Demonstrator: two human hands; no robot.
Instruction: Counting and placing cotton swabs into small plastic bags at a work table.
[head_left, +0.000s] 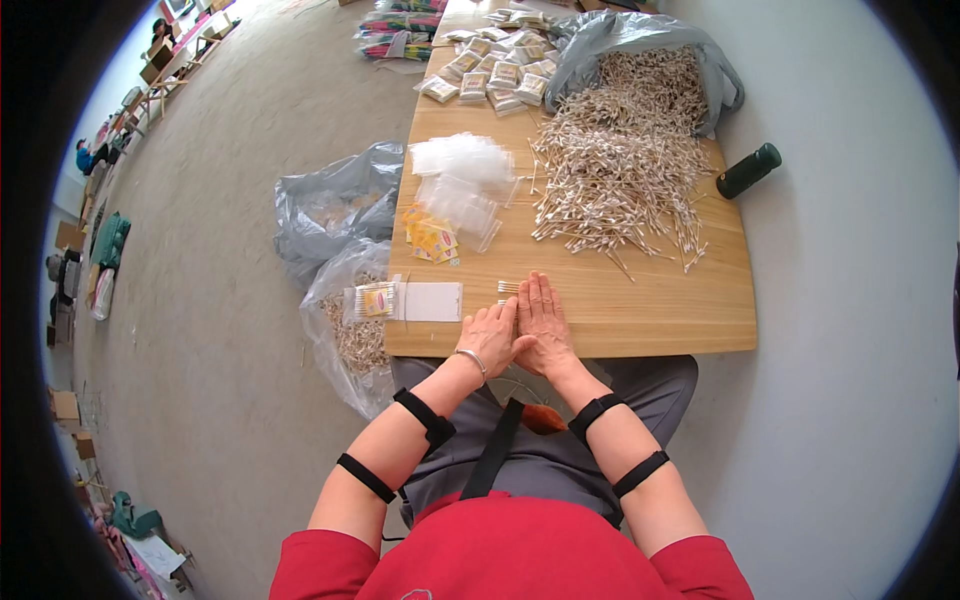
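Near the front edge of the wooden table (650,315), a small row of cotton swabs (508,287) lies mostly hidden by my hands. My left hand (490,338) has its fingers bent and pressed together over the swabs' near end. Right beside it, touching at the thumbs, my right hand (545,325) lies flat along the row's right side, fingers stretched out. Left of the hands sits a white card (433,302), next to a clear packet of swabs with a yellow label (376,300) at the table's left edge.
A large heap of loose swabs (620,190) spills from a grey plastic bag (590,50). Clear sachets (460,165), yellow labels (430,237) and filled packets (505,75) lie leftward. A dark green flask (748,171) stands right. Plastic bags (340,205) hang or rest beside the left edge.
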